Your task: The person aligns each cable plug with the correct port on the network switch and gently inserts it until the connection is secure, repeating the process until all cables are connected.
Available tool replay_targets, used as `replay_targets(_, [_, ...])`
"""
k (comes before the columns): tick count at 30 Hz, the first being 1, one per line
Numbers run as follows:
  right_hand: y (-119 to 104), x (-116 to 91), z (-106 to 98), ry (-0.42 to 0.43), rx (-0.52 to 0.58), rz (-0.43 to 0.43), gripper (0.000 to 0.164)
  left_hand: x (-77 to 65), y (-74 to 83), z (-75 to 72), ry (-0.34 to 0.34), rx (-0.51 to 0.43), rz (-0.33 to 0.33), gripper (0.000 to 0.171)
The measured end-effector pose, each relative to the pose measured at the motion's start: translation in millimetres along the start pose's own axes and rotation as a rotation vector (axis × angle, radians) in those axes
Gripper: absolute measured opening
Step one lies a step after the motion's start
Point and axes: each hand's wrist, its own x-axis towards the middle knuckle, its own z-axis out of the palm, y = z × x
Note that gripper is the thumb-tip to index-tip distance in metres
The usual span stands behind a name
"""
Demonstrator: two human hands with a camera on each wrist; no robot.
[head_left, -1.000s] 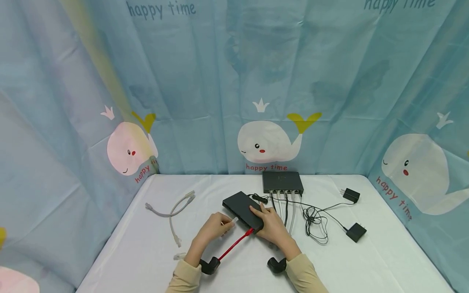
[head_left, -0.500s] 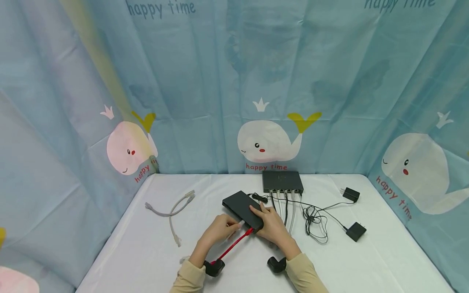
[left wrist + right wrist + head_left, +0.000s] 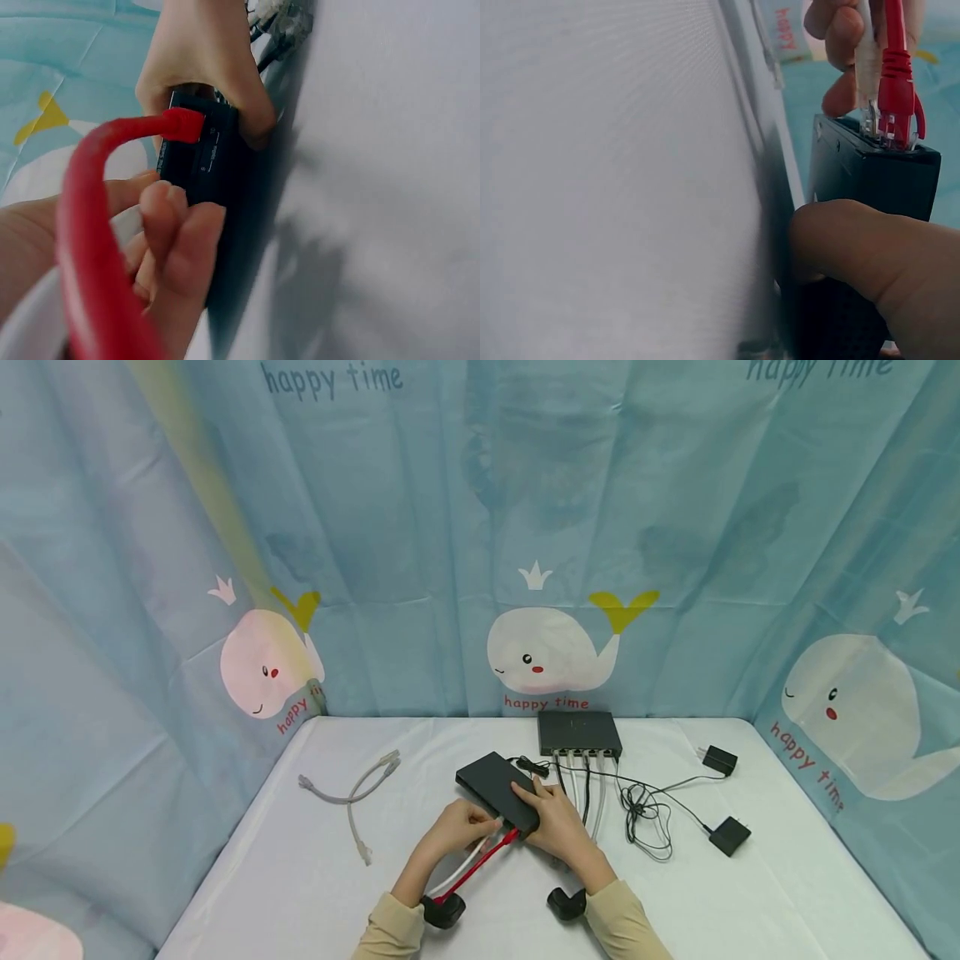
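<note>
My right hand (image 3: 558,827) grips the near right end of a black network switch (image 3: 495,783), which is tilted with its port side toward me. The thumb (image 3: 855,244) lies along the casing in the right wrist view. A red Ethernet cable (image 3: 480,862) is plugged into an end port. Beside it, my left hand (image 3: 456,828) pinches the plug end of a white Ethernet cable (image 3: 465,866) at the neighbouring port. In the right wrist view the white plug (image 3: 867,71) stands at the port opening, close against the red plug (image 3: 897,94).
Behind stands a second black switch (image 3: 579,732) with several cables in its ports. At right lie two black power adapters (image 3: 720,760) and a tangled black cord (image 3: 645,810). Loose grey Ethernet cables (image 3: 351,799) cross on the white table (image 3: 285,893) at left.
My left hand has moved right, bringing the white plug from in front of the switch to the port beside the red cable. The right hand and switch have stayed in place.
</note>
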Motion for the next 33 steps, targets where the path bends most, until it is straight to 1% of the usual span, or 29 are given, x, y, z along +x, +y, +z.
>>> replay_targets(3, [1,0,1,0.023,0.024,0.000,0.081,1.4,-3.7,1.3,0.001,-0.139,-0.030,0.035])
replay_targets(7, [3,0,1,0.043,0.038,-0.010,0.078,6.7,-12.0,5.6,-0.037,-0.400,-0.120,0.036])
replay_targets(10, [2,-1,0,0.030,0.032,-0.022,0.076,9.7,-17.9,9.1,-0.059,-0.514,-0.174,0.037])
replay_targets(12, [1,-1,0,0.023,0.023,-0.026,0.076,10.6,-19.4,10.7,-0.059,-0.540,-0.185,0.037])
replay_targets(20, [1,1,0,0.032,-0.015,-0.035,0.076,10.8,-18.0,13.2,-0.020,-0.556,-0.182,0.036])
replay_targets(23, [2,1,1,0.034,-0.026,-0.044,0.075,5.9,-7.2,10.8,-0.016,-0.555,-0.168,0.037])
replay_targets(27, [2,2,1,0.037,-0.031,-0.046,0.076,5.0,-3.1,11.9,0.014,-0.540,-0.157,0.037])
replay_targets(30, [3,2,1,0.032,-0.030,-0.041,0.077,9.8,-10.9,16.2,0.038,-0.531,-0.167,0.038])
replay_targets(33, [3,2,1,0.028,-0.031,-0.035,0.077,10.8,-11.0,17.7,0.045,-0.530,-0.179,0.038])
